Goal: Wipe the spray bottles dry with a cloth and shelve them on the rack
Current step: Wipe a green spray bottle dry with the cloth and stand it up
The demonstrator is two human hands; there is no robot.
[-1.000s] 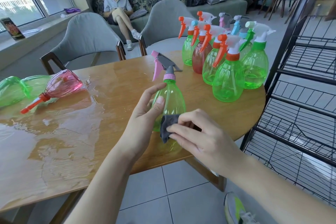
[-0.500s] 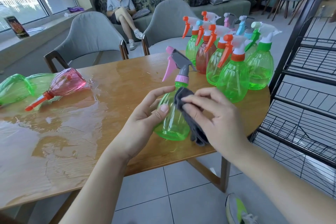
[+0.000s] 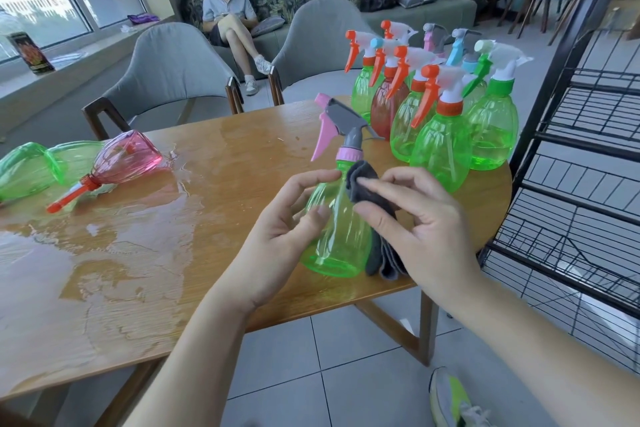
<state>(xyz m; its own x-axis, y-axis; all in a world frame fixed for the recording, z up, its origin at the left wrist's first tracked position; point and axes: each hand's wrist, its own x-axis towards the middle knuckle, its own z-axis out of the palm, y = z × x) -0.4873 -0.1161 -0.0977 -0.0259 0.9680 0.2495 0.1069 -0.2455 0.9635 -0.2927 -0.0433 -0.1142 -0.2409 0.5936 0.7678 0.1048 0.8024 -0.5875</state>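
Holding the green spray bottle (image 3: pixel 337 229) upright over the wooden table's (image 3: pixel 214 163) near edge, my left hand (image 3: pixel 277 239) curls round its body while my right hand (image 3: pixel 415 229) pinches the grey cloth (image 3: pixel 363 184) against its shoulder, left of the black wire rack (image 3: pixel 571 149).

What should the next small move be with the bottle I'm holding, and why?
Probably draw the grey cloth down the green bottle toward its base. The right hand presses the cloth high by the pink collar, the left hand steadies the bottle, and the lower body looks unwiped. The rack can wait.
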